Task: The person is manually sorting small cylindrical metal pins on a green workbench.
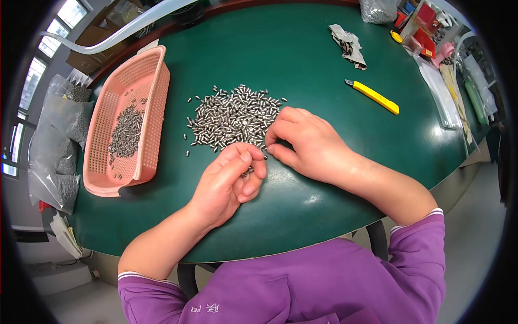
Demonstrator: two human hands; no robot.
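A heap of small, shiny metal pieces with tapered ends (229,116) lies on the green table in front of me. My left hand (229,181) is half curled, palm up, at the heap's near edge. A few of the same pieces rest in its bent fingers, and one dark piece shows by the thumb and forefinger tips. Against the heap's right edge, my right hand (313,140) has its fingers bent toward the thumb, close to the left fingertips. Whatever it may pinch is too small to make out.
A pink perforated plastic basket (156,102) on the left holds more metal pieces. Filled clear bags (51,140) stand beyond it. A yellow utility knife (376,98) and crumpled wrap (349,46) lie to the right. Boxes and tools (429,35) crowd the far right edge.
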